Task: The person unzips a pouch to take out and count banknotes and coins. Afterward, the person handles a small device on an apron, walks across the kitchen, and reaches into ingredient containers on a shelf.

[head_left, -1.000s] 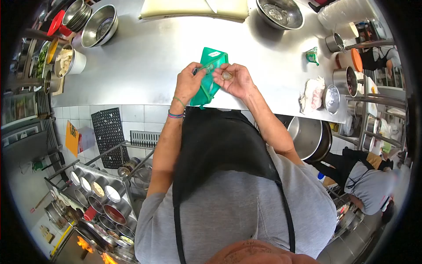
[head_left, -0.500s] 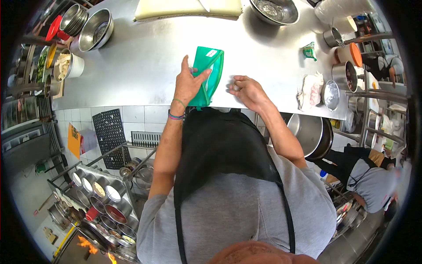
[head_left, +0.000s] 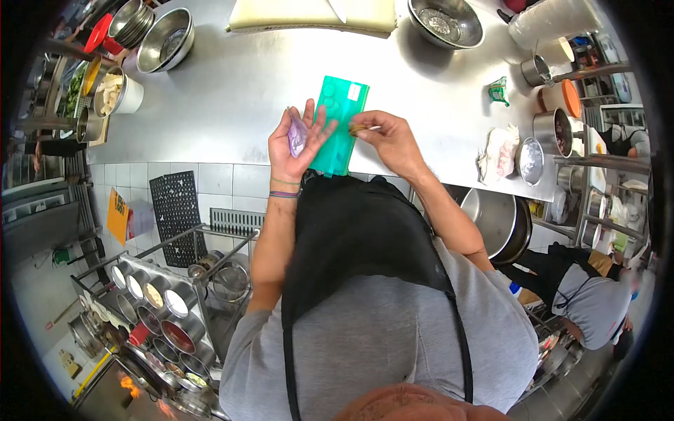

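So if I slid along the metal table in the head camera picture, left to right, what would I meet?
Shiny metal bowl, left hand, green pouch, right hand, another metal bowl at the far side, little green packet, small bowl.

Metal tabletop (head_left: 239, 105): pale board (head_left: 281, 22) with blade (head_left: 338, 10) on it; one steel bowl (head_left: 156, 52) left, another bowl (head_left: 460, 38) right. Right side: green packet (head_left: 498, 91); crumpled white bundle (head_left: 499, 154) beside small bowl (head_left: 529, 161). Lower left: perforated black mat (head_left: 175, 217), orange sheet (head_left: 116, 217), flames (head_left: 129, 384). Lower right: person, grey top (head_left: 595, 306).
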Tool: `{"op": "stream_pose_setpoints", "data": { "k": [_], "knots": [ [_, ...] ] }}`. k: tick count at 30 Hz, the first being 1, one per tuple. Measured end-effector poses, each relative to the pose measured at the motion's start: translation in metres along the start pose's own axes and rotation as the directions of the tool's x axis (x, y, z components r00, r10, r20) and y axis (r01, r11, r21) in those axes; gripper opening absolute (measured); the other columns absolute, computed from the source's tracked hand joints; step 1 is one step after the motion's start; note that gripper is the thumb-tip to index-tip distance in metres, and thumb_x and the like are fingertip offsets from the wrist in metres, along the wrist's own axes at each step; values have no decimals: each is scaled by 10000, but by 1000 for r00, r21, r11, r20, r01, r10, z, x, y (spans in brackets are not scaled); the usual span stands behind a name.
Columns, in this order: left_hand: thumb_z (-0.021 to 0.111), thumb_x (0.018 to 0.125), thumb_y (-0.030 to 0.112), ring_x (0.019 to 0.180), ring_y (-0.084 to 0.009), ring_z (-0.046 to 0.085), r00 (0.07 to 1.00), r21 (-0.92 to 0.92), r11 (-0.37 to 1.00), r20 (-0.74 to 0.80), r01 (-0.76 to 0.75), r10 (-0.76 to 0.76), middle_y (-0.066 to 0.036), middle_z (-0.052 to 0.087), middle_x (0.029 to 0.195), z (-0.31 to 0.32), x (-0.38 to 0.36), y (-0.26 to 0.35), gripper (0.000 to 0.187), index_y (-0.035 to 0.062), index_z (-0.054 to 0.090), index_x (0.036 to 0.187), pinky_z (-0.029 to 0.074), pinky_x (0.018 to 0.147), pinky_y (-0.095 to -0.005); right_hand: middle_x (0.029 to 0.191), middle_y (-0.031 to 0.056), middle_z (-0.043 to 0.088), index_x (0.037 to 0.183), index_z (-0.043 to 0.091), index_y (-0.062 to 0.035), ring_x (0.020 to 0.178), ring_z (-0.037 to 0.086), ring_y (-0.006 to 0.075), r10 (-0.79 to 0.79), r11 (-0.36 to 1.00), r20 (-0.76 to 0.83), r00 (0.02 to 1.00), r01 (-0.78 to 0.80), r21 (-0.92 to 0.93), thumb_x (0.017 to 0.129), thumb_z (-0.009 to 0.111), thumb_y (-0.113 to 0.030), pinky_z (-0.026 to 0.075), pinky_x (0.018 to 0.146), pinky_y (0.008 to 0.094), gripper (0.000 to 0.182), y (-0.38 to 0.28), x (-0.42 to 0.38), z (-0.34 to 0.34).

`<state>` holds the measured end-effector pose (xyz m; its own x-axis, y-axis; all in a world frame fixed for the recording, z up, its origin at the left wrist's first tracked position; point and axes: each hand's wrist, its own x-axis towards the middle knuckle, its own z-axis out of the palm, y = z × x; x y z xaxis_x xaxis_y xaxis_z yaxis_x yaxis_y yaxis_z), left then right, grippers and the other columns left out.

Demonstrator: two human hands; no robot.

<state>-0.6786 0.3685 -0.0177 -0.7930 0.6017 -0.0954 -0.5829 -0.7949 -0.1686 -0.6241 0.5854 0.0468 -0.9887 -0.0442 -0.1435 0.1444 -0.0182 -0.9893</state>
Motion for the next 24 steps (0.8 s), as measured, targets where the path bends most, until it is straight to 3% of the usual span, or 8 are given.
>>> {"op": "stream_pose_setpoints", "data": {
  "k": [2,5,8,11,13,15,20,24],
  "knots": [
    [464,1030,343,1422,-351,356,1000,-19,1000,-22,-15,15,-94,520,1468,11,-3,-8,376,138,760,922,143,1207,-604,960,130,730,1082,691,25,958,689,186,-20,998,28,999,21,-58,888,655,49,551,836,334,199,-7,7,19],
    [464,1031,349,1428,-355,352,997,88,995,68,-42,36,-114,489,1493,15,-4,-19,373,130,755,949,196,1200,-571,987,164,709,1096,692,-1,972,693,249,-165,973,138,977,185,-140,856,677,40,556,833,358,244,-23,11,53],
    [491,1026,319,1439,-345,343,991,197,973,-28,-119,127,-136,506,1474,17,-5,-22,335,102,745,997,218,1203,-536,1033,182,680,1097,688,-10,986,684,297,-565,688,80,821,523,-504,835,691,27,558,830,367,265,-16,16,78],
    [502,1026,286,1422,-347,374,992,17,997,108,-73,70,-159,528,1445,-24,-5,8,315,57,717,1056,322,1165,-520,1127,178,661,1140,676,-23,955,702,256,-649,630,93,755,602,-491,834,688,58,570,821,342,317,-13,12,74],
    [478,1040,261,1264,-340,550,996,98,995,84,-17,9,-173,568,1392,-12,-13,21,337,18,618,1226,455,1064,-514,1040,155,685,1097,677,0,865,701,217,-590,698,-80,803,458,-551,872,665,36,577,748,312,228,-13,12,47],
    [465,1046,260,1172,-337,622,999,252,967,52,-23,10,-172,579,1376,-12,-19,40,381,12,550,1323,493,1026,-508,954,130,697,1021,682,30,789,689,177,-301,904,-338,891,154,-399,940,625,-51,572,675,293,128,8,28,11],
    [488,1026,115,1024,-276,682,987,442,887,-24,-131,157,-120,648,1129,4,-28,60,418,76,433,1438,483,1047,-537,716,109,679,941,690,54,606,663,155,325,855,-238,915,-392,-339,956,638,-228,561,569,294,287,58,42,-31],
    [520,912,-84,917,-274,661,913,602,778,-192,-180,359,-95,587,938,20,-23,54,409,76,511,1288,513,998,-515,684,137,696,912,716,44,587,689,200,319,826,-295,901,-417,-380,889,693,-222,559,564,315,268,61,38,-2]
  ]
}}
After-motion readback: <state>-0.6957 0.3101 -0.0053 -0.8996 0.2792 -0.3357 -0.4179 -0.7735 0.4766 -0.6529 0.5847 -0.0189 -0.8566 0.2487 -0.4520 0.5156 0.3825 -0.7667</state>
